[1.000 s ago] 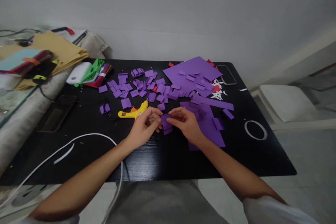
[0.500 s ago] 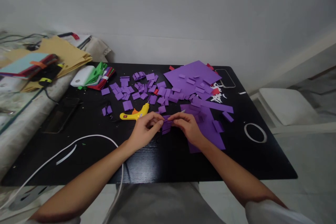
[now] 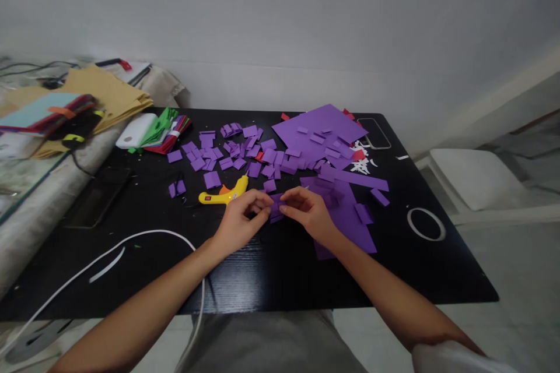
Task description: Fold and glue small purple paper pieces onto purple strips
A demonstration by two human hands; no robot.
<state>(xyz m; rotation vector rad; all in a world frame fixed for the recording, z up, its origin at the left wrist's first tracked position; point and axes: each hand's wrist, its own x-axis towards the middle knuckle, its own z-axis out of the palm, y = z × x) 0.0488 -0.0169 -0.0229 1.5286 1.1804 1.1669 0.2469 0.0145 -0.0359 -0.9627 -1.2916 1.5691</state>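
Note:
Between my fingertips, just above the black table, is a small folded purple paper piece (image 3: 276, 211). My left hand (image 3: 242, 218) pinches its left edge with thumb and forefinger. From the other side, my right hand (image 3: 311, 214) grips the right edge the same way. Fingers hide part of the piece. A yellow hot glue gun (image 3: 224, 193) lies just left of my left hand, its nozzle pointing away from me. Under and beside my right wrist is a purple sheet (image 3: 355, 232). Many small purple pieces (image 3: 210, 154) lie scattered beyond my hands.
A larger purple sheet (image 3: 306, 119) lies at the back, near white paper scraps (image 3: 361, 166) and a clear phone case (image 3: 376, 134). A tape ring (image 3: 426, 224) sits right. A white cable (image 3: 144, 232) crosses the left front. Bundled coloured sheets (image 3: 161, 134) and a dark phone (image 3: 98, 201) are left.
My fingertips have shifted slightly on the purple piece, and my right fingers are a little more curved. The view has tilted slightly. Glue gun and scattered pieces stay put.

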